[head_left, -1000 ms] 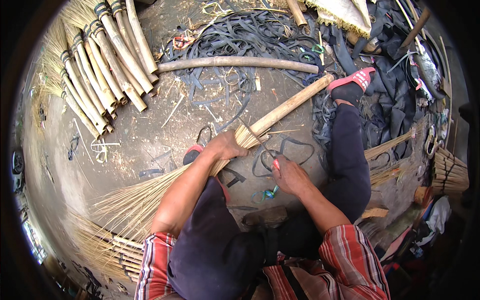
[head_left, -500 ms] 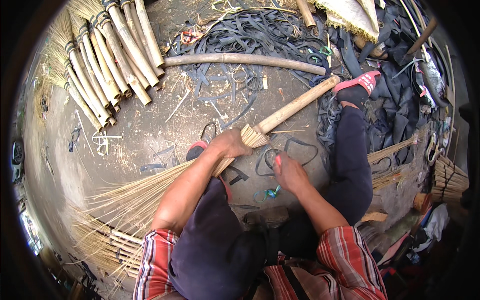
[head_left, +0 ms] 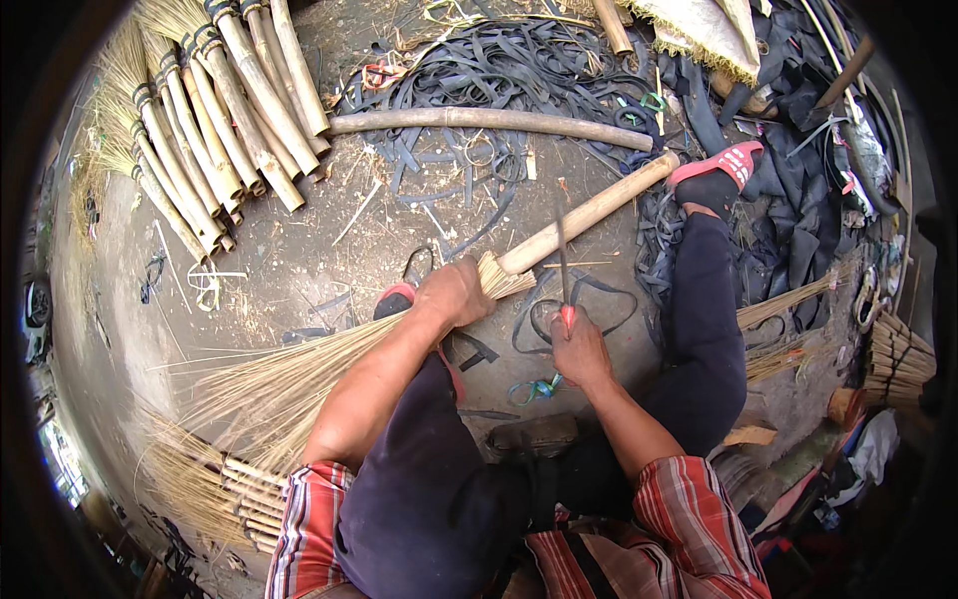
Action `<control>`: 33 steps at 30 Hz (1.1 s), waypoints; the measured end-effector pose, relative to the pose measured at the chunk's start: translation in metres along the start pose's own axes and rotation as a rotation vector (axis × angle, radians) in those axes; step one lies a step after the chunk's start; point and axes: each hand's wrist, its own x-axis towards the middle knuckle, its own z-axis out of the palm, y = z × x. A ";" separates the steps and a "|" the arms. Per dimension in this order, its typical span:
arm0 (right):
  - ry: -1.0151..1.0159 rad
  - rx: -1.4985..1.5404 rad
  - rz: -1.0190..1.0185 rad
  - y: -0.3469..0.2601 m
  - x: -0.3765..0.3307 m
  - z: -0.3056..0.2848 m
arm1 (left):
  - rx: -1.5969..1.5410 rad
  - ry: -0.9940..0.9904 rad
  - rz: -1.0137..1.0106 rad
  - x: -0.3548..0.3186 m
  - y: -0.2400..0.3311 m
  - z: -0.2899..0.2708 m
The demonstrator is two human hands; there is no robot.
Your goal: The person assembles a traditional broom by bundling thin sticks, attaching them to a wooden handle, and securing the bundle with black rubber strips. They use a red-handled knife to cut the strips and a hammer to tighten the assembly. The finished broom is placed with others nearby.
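My left hand [head_left: 454, 292] is wrapped around a bundle of thin broom sticks [head_left: 339, 349], close to its cut ends. The long bristles fan out toward the lower left, partly beneath my left forearm. Out of the bundle's cut end a bamboo handle [head_left: 589, 215] runs up to the right, its far end by my sandalled right foot. In my right hand [head_left: 582, 349] is a knife [head_left: 564, 260] with a red handle. Its dark, slightly blurred blade points away from me, in front of the bamboo and apart from the bundle.
Finished brooms [head_left: 225, 110] with bamboo handles lie at the upper left. Black rubber strips [head_left: 509, 75] are heaped at the far side, with a long pole [head_left: 489, 118] in front. More brooms [head_left: 239, 489] lie at the lower left. A bundle of sticks [head_left: 893, 364] is at the right.
My right hand has drawn back slightly from the bundle's cut end. The knife blade has swung up and now points away from me. My left hand keeps its grip.
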 end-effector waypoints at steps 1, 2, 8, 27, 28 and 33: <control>-0.034 -0.033 0.000 0.001 0.000 0.000 | -0.042 -0.082 0.039 0.004 -0.001 -0.001; -0.124 -0.072 0.024 0.002 -0.002 -0.001 | -0.072 -0.109 0.065 0.008 -0.003 -0.001; 0.022 -0.003 -0.029 -0.002 -0.008 -0.001 | -0.157 -0.092 0.179 0.013 -0.008 -0.002; -0.113 -0.015 -0.063 0.002 -0.007 0.002 | -0.202 -0.034 0.137 0.008 -0.013 -0.002; -0.140 -0.054 -0.098 0.003 -0.005 0.006 | -0.141 -0.008 0.118 0.005 -0.011 -0.004; -0.044 -0.014 -0.037 0.006 -0.001 0.009 | 0.061 0.116 -0.032 -0.012 -0.002 0.000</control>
